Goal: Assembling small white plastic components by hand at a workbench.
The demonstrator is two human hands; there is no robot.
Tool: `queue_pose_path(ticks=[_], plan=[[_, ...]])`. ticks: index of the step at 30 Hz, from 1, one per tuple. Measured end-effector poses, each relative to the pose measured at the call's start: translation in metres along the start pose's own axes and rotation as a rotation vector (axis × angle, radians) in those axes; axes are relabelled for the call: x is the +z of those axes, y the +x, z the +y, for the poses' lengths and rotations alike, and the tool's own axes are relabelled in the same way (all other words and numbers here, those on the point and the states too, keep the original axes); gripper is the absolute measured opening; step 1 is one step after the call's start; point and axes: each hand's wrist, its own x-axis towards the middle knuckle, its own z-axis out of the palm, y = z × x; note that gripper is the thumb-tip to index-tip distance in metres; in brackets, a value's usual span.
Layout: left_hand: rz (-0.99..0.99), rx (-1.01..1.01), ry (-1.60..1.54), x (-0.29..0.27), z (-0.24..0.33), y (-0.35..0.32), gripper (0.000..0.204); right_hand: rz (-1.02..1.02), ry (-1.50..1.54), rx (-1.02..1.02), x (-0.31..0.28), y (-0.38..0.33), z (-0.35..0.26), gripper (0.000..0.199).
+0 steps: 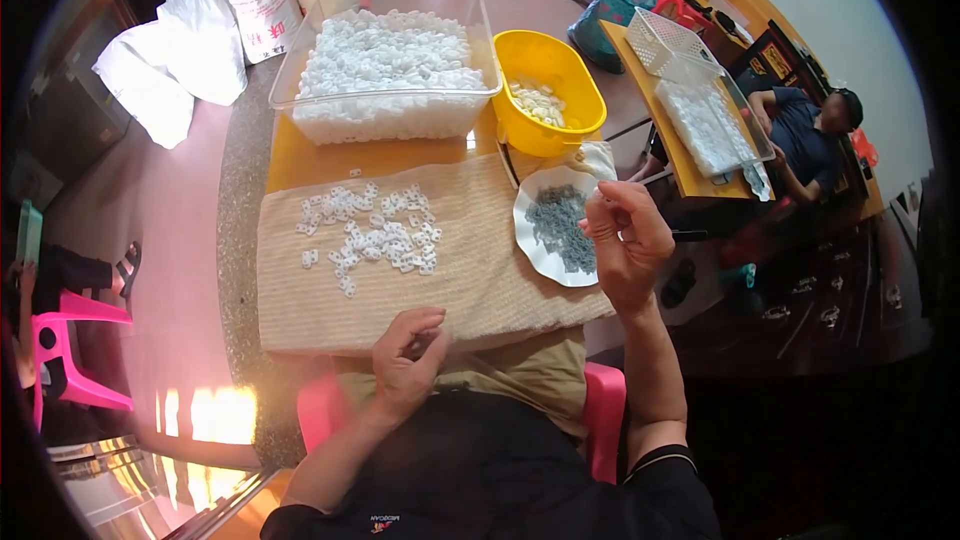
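Scatter of small white clips (372, 230), too many to count, on one beige mat (480, 280), left hand (408, 355) curled at its near edge, grip unclear, one yellow bowl (548, 90) behind, one white plate (535, 240) of grey bits beside right hand (625, 240), fingers pinched, contents too small to tell.

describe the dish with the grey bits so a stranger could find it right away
Start at the beige cloth covering the table. At its right edge, just below the yellow bowl, sits a white plate by the raised right hand. It alone holds small grey pieces; other containers hold white ones.
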Motion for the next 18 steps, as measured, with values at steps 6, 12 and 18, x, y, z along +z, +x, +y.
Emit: queue_pose_path(ticks=[6,12,18], plan=[[-0.046,0.003,0.013,-0.002,0.000,-0.005,0.025,0.069,-0.090,-0.134,-0.003,0.015,-0.002,0.018],[0.000,-0.041,0.023,0.001,0.004,-0.010,0.020,0.151,-0.311,-0.194,0.012,0.074,0.045,0.022],[-0.030,-0.006,-0.012,0.003,0.002,-0.002,0.023,-0.125,-0.362,0.064,0.038,0.072,0.067,0.016]])
